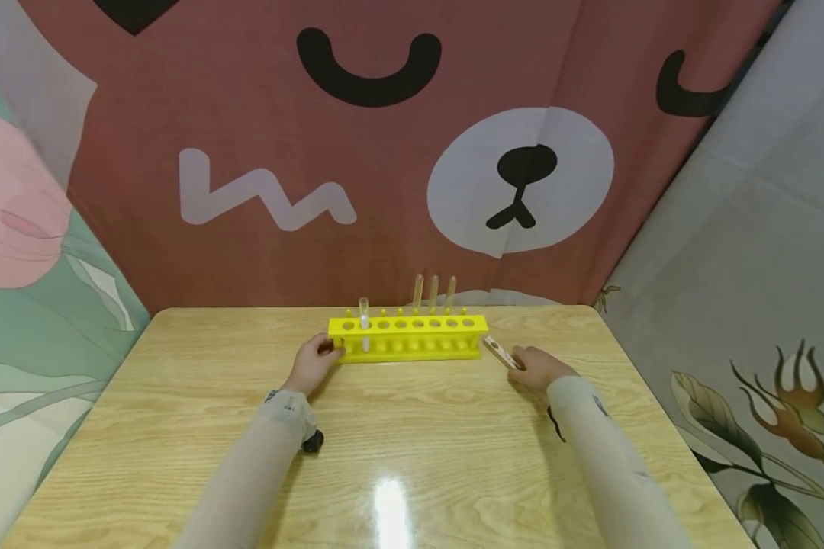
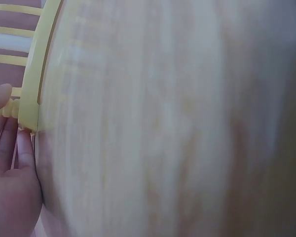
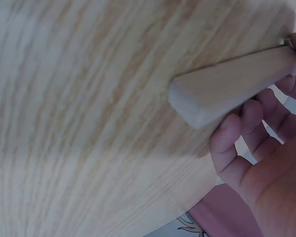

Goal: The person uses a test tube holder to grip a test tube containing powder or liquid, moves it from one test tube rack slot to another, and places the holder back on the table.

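A yellow test tube rack (image 1: pixel 407 325) stands near the back of the wooden table. My left hand (image 1: pixel 310 364) grips the rack's left end, thumb in front; in the left wrist view its fingers (image 2: pixel 9 143) bend round that end. One test tube (image 1: pixel 365 314) with white contents stands upright in a hole near the left of the rack. Just off the rack's right end, my right hand (image 1: pixel 541 368) holds a wooden test tube clamp (image 1: pixel 500 351), which points toward the rack. In the right wrist view, thumb and fingertips pinch the clamp (image 3: pixel 227 84) close over the tabletop.
Three clear test tubes (image 1: pixel 434 292) sit on the rear pegs at the right half of the rack. Behind the table (image 1: pixel 398 427) hangs a reddish-brown curtain (image 1: pixel 261 259) with a printed bear face. A grey floral curtain (image 1: pixel 735 252) hangs along the right side.
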Demonstrator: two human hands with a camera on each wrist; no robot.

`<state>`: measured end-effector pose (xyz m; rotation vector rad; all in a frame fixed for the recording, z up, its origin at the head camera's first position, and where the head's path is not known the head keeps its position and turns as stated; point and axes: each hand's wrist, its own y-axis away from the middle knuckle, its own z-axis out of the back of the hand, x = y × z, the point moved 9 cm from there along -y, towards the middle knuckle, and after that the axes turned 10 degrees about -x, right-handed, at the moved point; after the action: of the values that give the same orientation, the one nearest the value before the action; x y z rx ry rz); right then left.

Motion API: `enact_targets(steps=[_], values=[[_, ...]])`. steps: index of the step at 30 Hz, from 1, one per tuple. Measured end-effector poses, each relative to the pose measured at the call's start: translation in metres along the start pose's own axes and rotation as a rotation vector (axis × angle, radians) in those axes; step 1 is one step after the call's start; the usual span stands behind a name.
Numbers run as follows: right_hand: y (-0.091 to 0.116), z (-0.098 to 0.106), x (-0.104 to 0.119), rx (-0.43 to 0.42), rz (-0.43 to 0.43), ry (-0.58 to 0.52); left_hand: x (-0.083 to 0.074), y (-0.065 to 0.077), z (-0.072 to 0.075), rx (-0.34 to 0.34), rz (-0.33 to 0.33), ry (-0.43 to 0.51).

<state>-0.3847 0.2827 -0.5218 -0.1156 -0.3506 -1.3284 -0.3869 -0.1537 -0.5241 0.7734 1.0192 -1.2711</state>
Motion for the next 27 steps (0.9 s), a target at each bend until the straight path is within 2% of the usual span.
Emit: enact_targets(steps=[8,19,27], values=[[0.001,0.000,0.003,-0.030,0.014,0.012,0.006,-0.002,0.000,-0.009,-0.027,-0.024],[0.008,0.004,0.010,-0.082,0.023,0.041,0.004,0.002,0.000,-0.026,-0.007,-0.011],[0.008,0.005,0.007,-0.113,0.030,0.016,0.006,0.000,0.000,-0.031,-0.010,-0.023]])
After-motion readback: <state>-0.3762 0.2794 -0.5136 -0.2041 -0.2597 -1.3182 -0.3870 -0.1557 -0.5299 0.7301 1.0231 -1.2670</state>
